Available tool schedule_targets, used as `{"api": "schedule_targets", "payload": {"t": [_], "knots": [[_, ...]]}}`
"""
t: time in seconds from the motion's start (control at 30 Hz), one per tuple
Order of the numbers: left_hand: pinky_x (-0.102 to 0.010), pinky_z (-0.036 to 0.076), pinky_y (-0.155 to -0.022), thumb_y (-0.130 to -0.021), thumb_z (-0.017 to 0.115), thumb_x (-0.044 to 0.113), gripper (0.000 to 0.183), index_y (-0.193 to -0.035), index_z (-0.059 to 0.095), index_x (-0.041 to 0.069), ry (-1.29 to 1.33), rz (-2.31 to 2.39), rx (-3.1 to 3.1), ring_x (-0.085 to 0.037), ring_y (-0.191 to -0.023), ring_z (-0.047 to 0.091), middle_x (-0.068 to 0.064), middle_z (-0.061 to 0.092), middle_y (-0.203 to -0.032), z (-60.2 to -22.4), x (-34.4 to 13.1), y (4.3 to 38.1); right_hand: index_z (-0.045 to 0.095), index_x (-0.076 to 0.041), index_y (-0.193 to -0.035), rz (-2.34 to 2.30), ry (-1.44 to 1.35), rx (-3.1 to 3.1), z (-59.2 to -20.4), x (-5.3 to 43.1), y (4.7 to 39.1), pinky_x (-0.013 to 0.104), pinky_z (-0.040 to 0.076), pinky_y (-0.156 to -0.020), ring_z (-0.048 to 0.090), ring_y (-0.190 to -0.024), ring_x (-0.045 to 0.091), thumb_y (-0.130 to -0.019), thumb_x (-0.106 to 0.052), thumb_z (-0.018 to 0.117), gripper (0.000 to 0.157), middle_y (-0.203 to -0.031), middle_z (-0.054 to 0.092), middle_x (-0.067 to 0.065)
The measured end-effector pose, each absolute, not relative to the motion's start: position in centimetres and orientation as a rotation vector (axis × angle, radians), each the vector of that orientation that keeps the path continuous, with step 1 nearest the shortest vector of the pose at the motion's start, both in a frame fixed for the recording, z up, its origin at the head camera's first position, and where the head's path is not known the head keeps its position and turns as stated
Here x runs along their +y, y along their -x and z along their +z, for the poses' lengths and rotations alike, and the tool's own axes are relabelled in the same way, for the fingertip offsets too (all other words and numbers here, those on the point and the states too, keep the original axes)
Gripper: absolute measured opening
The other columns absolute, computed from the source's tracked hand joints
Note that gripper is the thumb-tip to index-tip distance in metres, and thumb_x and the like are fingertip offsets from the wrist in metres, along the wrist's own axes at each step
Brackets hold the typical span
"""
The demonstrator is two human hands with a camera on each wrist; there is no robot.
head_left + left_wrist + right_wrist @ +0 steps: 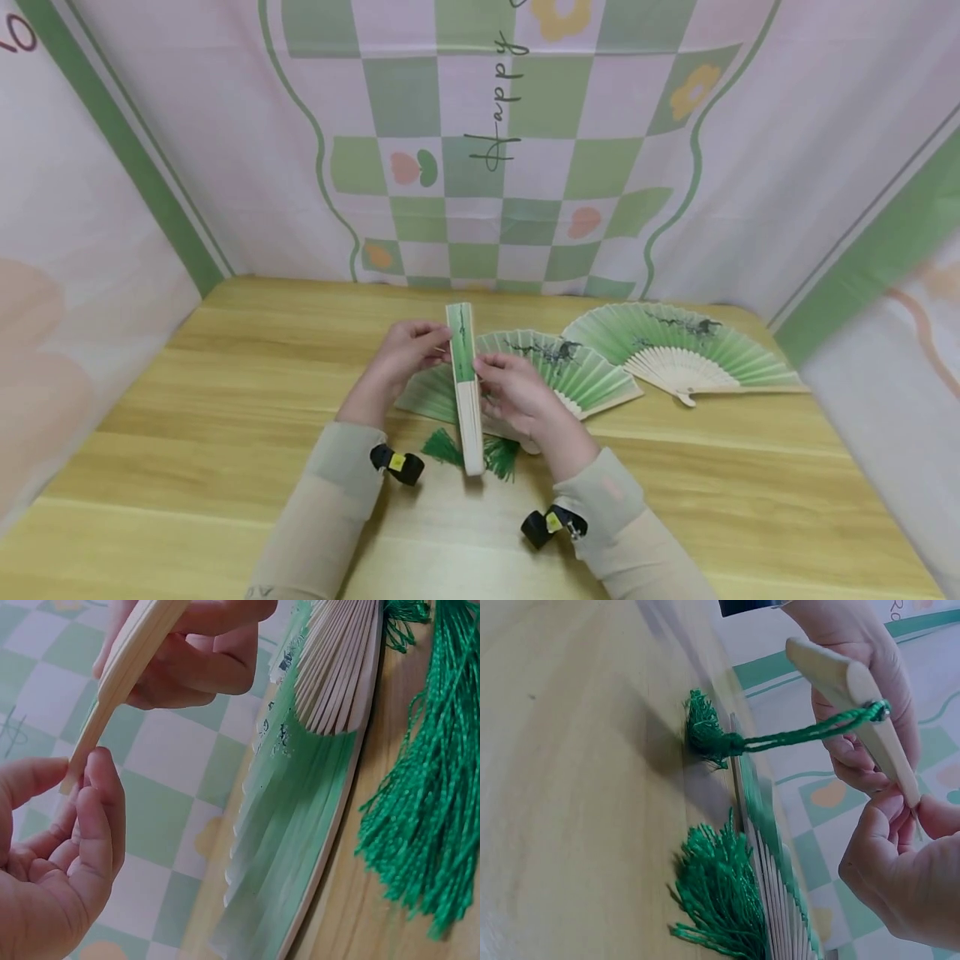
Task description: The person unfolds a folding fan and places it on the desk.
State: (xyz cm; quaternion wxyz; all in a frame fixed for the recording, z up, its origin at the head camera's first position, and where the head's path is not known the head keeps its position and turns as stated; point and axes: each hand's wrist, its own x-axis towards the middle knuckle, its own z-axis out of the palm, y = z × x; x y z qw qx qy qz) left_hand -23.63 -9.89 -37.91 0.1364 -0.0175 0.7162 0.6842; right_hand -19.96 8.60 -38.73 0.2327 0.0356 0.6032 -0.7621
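Note:
A folded hand fan (468, 417), pale wood with a green printed leaf, is held upright over the table between both hands. My left hand (397, 358) pinches its upper end between thumb and fingers, clearly seen in the left wrist view, where the left hand (64, 862) is lower left. Lower down, my right hand (517, 396) pinches the fan's other side with thumb and fingertips. In the right wrist view a green cord runs from the fan's pivot (881, 711) to a green tassel (705, 727) hanging at the table.
Behind the hands a spread green fan (600, 375) lies on the wooden table (187, 467), partly hidden. Another spread fan (675, 333) lies to its right at the back. A second green tassel (720, 892) lies by the nearer fan. A checkered cloth (472, 167) hangs behind the table.

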Motion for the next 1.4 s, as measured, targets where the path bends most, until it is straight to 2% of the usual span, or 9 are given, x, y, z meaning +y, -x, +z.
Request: {"api": "schedule_targets", "payload": {"t": [0.13, 0.27, 0.47, 0.53, 0.67, 0.8, 1.0, 1.23, 1.4], "knots": [[-0.033, 0.057, -0.09, -0.1, 0.059, 0.019, 0.031, -0.121, 0.062, -0.005, 0.044, 1.971, 2.075, -0.016, -0.085, 0.067, -0.005, 0.066, -0.096, -37.9, -9.8, 23.8, 0.055, -0.007, -0.107, -2.092, -0.057, 1.596, -38.8, 9.0, 20.0, 0.017, 0.045, -0.063, 0.053, -0.077, 0.008, -0.105, -0.013, 0.046, 0.011, -0.086, 0.058, -0.003], [-0.029, 0.057, -0.085, -0.101, 0.057, 0.018, 0.03, -0.12, 0.062, -0.005, 0.049, 1.96, 2.079, -0.014, -0.082, 0.066, -0.004, 0.065, -0.094, -37.9, -9.6, 23.9, 0.055, -0.004, -0.11, -2.104, -0.072, 1.549, -39.0, 9.3, 20.1, 0.018, 0.047, -0.067, 0.054, -0.078, 0.008, -0.106, -0.012, 0.042, 0.016, -0.085, 0.059, -0.002], [-0.025, 0.056, -0.081, -0.101, 0.057, 0.018, 0.028, -0.118, 0.062, -0.005, 0.042, 1.975, 2.054, -0.011, -0.08, 0.065, -0.002, 0.065, -0.092, -38.1, -9.6, 24.0, 0.05, 0.003, -0.128, -2.115, -0.097, 1.561, -39.4, 9.7, 20.2, 0.02, 0.048, -0.073, 0.055, -0.082, 0.009, -0.106, -0.011, 0.042, 0.027, -0.088, 0.061, -0.004], [-0.023, 0.055, -0.079, -0.101, 0.057, 0.018, 0.028, -0.118, 0.062, -0.004, 0.043, 1.981, 2.049, -0.011, -0.08, 0.065, -0.002, 0.064, -0.093, -38.2, -9.7, 24.0, 0.051, 0.0, -0.126, -2.118, -0.094, 1.562, -39.5, 9.8, 20.2, 0.021, 0.048, -0.073, 0.055, -0.083, 0.009, -0.106, -0.011, 0.043, 0.025, -0.09, 0.061, -0.005], [-0.019, 0.055, -0.074, -0.102, 0.055, 0.017, 0.028, -0.119, 0.061, -0.004, 0.072, 2.004, 2.039, -0.012, -0.08, 0.065, -0.004, 0.064, -0.094, -38.4, -9.7, 24.0, 0.053, -0.011, -0.107, -2.144, -0.107, 1.542, -39.4, 9.9, 20.3, 0.019, 0.046, -0.07, 0.055, -0.083, 0.008, -0.105, -0.012, 0.044, 0.009, -0.09, 0.059, -0.005], [-0.018, 0.055, -0.073, -0.101, 0.054, 0.016, 0.028, -0.119, 0.061, -0.004, 0.098, 2.027, 2.025, -0.012, -0.081, 0.065, -0.003, 0.065, -0.093, -38.7, -9.9, 24.0, 0.053, -0.014, -0.1, -2.174, -0.147, 1.534, -39.3, 9.9, 20.3, 0.018, 0.045, -0.066, 0.054, -0.078, 0.007, -0.105, -0.01, 0.045, 0.01, -0.087, 0.058, -0.006], [-0.018, 0.055, -0.073, -0.101, 0.053, 0.015, 0.026, -0.115, 0.062, -0.004, 0.109, 2.064, 1.994, -0.01, -0.08, 0.065, 0.0, 0.066, -0.088, -38.9, -10.0, 24.1, 0.05, -0.012, -0.107, -2.195, -0.19, 1.544, -39.2, 10.1, 20.3, 0.019, 0.043, -0.069, 0.051, -0.081, 0.008, -0.105, -0.011, 0.045, 0.005, -0.091, 0.055, -0.005], [-0.016, 0.055, -0.071, -0.102, 0.052, 0.017, 0.03, -0.122, 0.061, -0.003, 0.144, 2.08, 1.962, -0.01, -0.082, 0.066, -0.001, 0.066, -0.092, -39.4, -10.2, 24.1, 0.049, -0.012, -0.111, -2.246, -0.271, 1.526, -39.6, 10.3, 20.6, 0.019, 0.042, -0.069, 0.051, -0.083, 0.008, -0.104, -0.012, 0.047, 0.007, -0.097, 0.053, -0.004], [-0.015, 0.055, -0.071, -0.102, 0.053, 0.017, 0.031, -0.125, 0.061, -0.002, 0.186, 2.095, 1.935, -0.01, -0.083, 0.065, -0.001, 0.067, -0.094, -39.9, -10.3, 24.2, 0.048, -0.013, -0.119, -2.275, -0.346, 1.494, -40.1, 10.6, 20.8, 0.02, 0.042, -0.077, 0.051, -0.089, 0.008, -0.104, -0.013, 0.047, 0.015, -0.1, 0.053, -0.004]]}}
